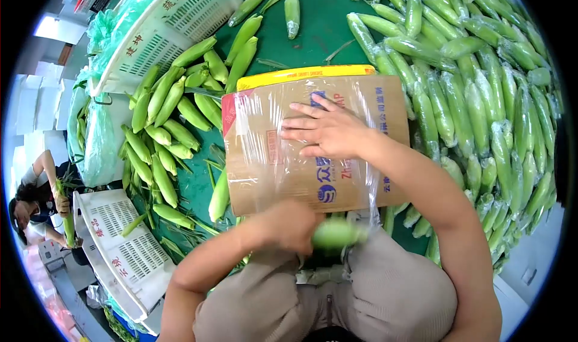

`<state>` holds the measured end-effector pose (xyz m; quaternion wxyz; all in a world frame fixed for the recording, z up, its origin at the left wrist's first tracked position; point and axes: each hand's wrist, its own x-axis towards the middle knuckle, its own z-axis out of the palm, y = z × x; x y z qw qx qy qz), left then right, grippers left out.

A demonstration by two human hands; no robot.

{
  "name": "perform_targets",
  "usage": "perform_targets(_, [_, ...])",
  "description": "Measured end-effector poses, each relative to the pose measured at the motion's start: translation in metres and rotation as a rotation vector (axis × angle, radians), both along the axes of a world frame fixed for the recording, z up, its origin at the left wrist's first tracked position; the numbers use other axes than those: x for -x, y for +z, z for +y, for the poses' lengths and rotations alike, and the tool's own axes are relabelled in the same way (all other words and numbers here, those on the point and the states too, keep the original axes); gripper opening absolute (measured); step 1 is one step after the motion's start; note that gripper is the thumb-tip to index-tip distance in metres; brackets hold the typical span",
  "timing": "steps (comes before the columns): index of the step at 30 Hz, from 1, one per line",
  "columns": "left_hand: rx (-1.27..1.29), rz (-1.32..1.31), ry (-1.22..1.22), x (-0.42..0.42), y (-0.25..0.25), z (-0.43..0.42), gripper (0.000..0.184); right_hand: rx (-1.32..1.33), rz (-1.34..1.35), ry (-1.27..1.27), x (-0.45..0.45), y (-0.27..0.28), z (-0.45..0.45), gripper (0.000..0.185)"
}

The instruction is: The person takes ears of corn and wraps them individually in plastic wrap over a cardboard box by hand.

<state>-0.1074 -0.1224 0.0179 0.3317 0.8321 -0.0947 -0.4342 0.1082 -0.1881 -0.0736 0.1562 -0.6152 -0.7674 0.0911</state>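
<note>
My left hand (291, 224), smeared by motion, is closed around one end of a green ear of corn (341, 233) above my lap. The ear is blurred too and points to the right. My right hand (325, 128) lies flat with fingers spread on a brown cardboard box (253, 188). Clear plastic film is stretched over the top of this box, and blue and red print shows through it. A yellow strip (307, 74) runs along the box's far edge. To the left lies a heap of unwrapped corn (162, 131) in green husks.
Film-wrapped ears of corn (457, 101) are piled high on the right. A white crate (162, 26) with green plastic stands at the back left, another white crate (123, 245) nearer. The table (319, 11) is green. At far left another person (45, 203) holds corn.
</note>
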Motion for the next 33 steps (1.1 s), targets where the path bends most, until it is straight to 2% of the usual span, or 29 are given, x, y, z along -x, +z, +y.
perform_targets(1, [0.158,0.122,-0.063,0.020,-0.006,-0.018,0.049,-0.037,0.005,-0.007,0.000,-0.001,-0.003,0.057])
perform_targets(3, [0.547,0.412,-0.087,0.074,-0.058,-0.035,0.060,0.036,0.082,0.019,0.009,-0.002,-0.012,0.060])
perform_targets(4, [0.648,0.308,-0.062,0.091,-0.080,-0.034,0.071,0.066,0.123,0.019,0.016,-0.003,-0.018,0.062])
perform_targets(6, [0.559,0.243,0.125,0.078,-0.042,-0.009,0.081,-0.073,0.507,0.219,0.055,0.034,-0.066,0.071])
perform_targets(7, [0.456,0.299,0.079,0.075,-0.031,0.004,0.093,0.154,0.628,0.174,0.084,0.043,-0.094,0.075])
perform_targets(8, [0.588,0.146,0.256,0.092,-0.037,0.012,0.093,0.383,0.736,0.119,0.107,0.050,-0.116,0.080])
perform_targets(10, [0.568,0.078,0.487,0.100,-0.005,0.034,0.081,1.108,1.079,0.105,0.120,0.056,-0.129,0.079])
perform_targets(12, [0.185,-0.039,0.447,0.092,0.038,0.052,0.072,0.943,1.288,-0.027,0.130,0.036,-0.134,0.073])
perform_targets(13, [0.083,-0.093,0.546,0.094,0.049,0.062,0.067,0.958,1.227,-0.076,0.123,0.037,-0.121,0.071])
perform_targets(14, [-0.010,-0.159,0.646,0.099,0.048,0.073,0.062,0.641,1.260,-0.093,0.126,0.025,-0.118,0.069])
perform_targets(15, [0.095,-0.255,0.897,0.115,0.026,0.089,0.050,0.589,1.328,-0.119,0.124,0.018,-0.108,0.073])
perform_targets(16, [0.212,-0.333,1.153,0.120,0.002,0.094,0.039,0.615,1.241,-0.138,0.112,0.032,-0.096,0.075])
perform_targets(17, [0.573,-0.539,1.555,0.104,-0.014,0.084,0.034,0.643,1.158,-0.146,0.103,0.052,-0.083,0.076])
perform_targets(18, [0.960,-0.695,1.945,0.087,-0.021,0.072,0.029,0.873,1.345,-0.227,0.101,0.070,-0.072,0.078])
perform_targets(19, [1.039,-0.791,2.032,0.062,-0.010,0.045,0.037,0.532,1.296,-0.227,0.124,0.034,-0.071,0.080])
perform_targets(20, [0.958,-0.812,1.900,0.059,-0.026,0.030,0.052,0.469,1.407,-0.217,0.140,0.029,-0.070,0.081])
perform_targets(22, [1.073,-0.696,1.700,0.041,-0.026,0.009,0.060,0.343,1.622,-0.181,0.153,0.031,-0.066,0.084])
perform_targets(23, [0.969,-0.728,1.659,0.034,-0.023,0.014,0.054,0.633,1.834,-0.322,0.136,0.063,-0.070,0.087])
perform_targets(24, [0.530,-1.002,2.002,0.044,-0.087,0.046,0.043,0.595,1.823,-0.456,0.116,0.066,-0.075,0.087])
perform_targets(25, [0.646,-0.968,2.011,0.081,-0.109,0.082,0.037,0.557,1.814,-0.586,0.095,0.069,-0.080,0.087])
perform_targets(26, [0.505,-0.960,2.042,0.107,-0.124,0.108,0.036,0.513,1.717,-0.784,0.046,0.108,-0.081,0.084])
perform_targets(27, [0.365,-0.944,2.071,0.133,-0.139,0.135,0.035,0.192,1.732,-0.947,-0.009,0.111,-0.089,0.070])
perform_targets(28, [-0.028,-0.943,2.092,0.151,-0.155,0.151,0.039,-0.161,1.667,-1.081,-0.064,0.114,-0.098,0.056])
perform_targets(29, [-0.396,-0.869,1.771,0.190,-0.190,0.165,0.045,-0.458,1.533,-1.181,-0.118,0.116,-0.106,0.043])
perform_targets(30, [-0.707,-0.775,1.420,0.225,-0.226,0.173,0.052,-0.758,1.300,-1.137,-0.183,0.126,-0.112,0.044])
perform_targets(31, [-0.863,-0.312,1.246,0.240,-0.244,0.174,0.067,-0.909,1.175,-1.316,-0.221,0.155,-0.114,0.052])
perform_targets(32, [-0.920,-0.119,1.246,0.250,-0.267,0.161,0.068,-1.014,0.988,-1.274,-0.275,0.152,-0.132,0.068])
perform_targets(33, [-0.851,-0.161,1.297,0.244,-0.255,0.147,0.067,-0.983,0.898,-1.365,-0.278,0.154,-0.133,0.074])
